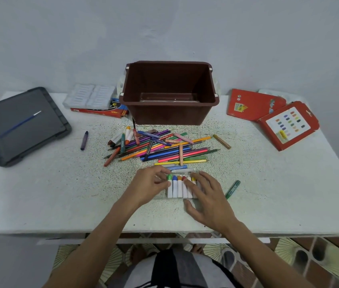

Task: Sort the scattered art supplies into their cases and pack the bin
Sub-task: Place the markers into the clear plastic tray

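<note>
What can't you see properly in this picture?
All head view.
- Bin: something shiny lies on its floor, too dim to name.
- Red box: white tray covers it, and the print is blurred.
- Crayons: left hand and right hand hide their clear case's sides.
- Left hand's grip: cannot tell, seen from behind.

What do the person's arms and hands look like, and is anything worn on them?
Both arms are bare as far as the view shows: no sleeve covers the left arm or the right arm. The left hand and the right hand have no gloves, and I see no ring, watch or bracelet on them.
</note>
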